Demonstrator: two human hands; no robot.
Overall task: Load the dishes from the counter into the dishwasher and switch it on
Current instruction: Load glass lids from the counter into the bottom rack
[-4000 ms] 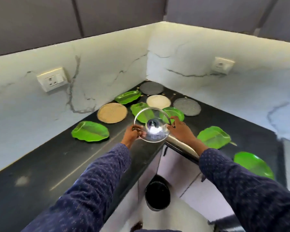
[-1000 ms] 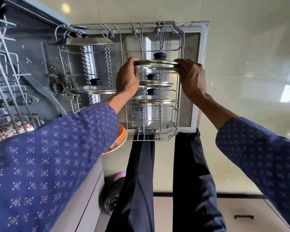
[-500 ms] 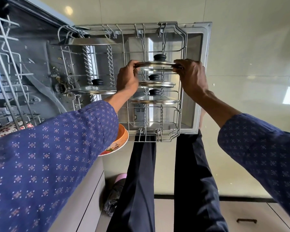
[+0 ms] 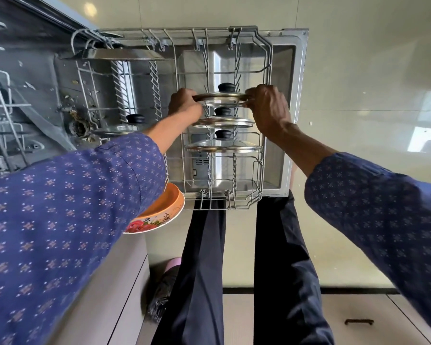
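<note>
Clasping the glass lid by its metal rim, the left hand and right hand each keep a curled grip on opposite edges, holding it level among the tines of the dishwasher rack. It sits above two other lids already slotted there. Compared with half a second ago, hands and lid have barely shifted.

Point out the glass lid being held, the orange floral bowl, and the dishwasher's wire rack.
Round glass lid with black knob [image 4: 225,88]: head view, on its knob.
Orange floral bowl [image 4: 165,210]: head view, on its outer wall.
Grey wire dishwasher rack [image 4: 268,61]: head view, on its right rim wire.
</note>
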